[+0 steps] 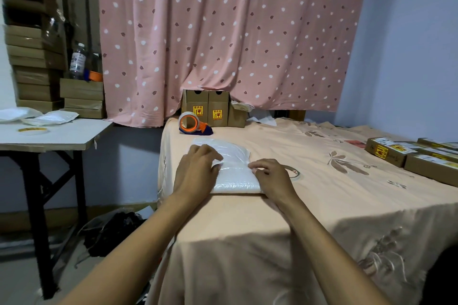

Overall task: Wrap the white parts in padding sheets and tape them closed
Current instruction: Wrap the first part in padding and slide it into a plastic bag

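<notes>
A white padded bundle [231, 168] lies flat on the peach cloth of the table [322, 205], its padding sheet folded over whatever is inside. My left hand [195, 171] presses down on the bundle's left side with the thumb across its top. My right hand [270, 176] rests on the bundle's right edge, fingers bent and fingertips on the fold. Just behind the bundle stands an orange and blue tape dispenser [192, 124]. A flat roll of tape [295, 172] peeks out beside my right hand.
Brown cartons with yellow labels [208, 111] stand at the back under the pink curtain. Flat labelled boxes [406, 153] line the right side. A side table [49, 136] at left holds white padded packs [52, 117] and a tape roll [32, 130]; stacked boxes rise behind it.
</notes>
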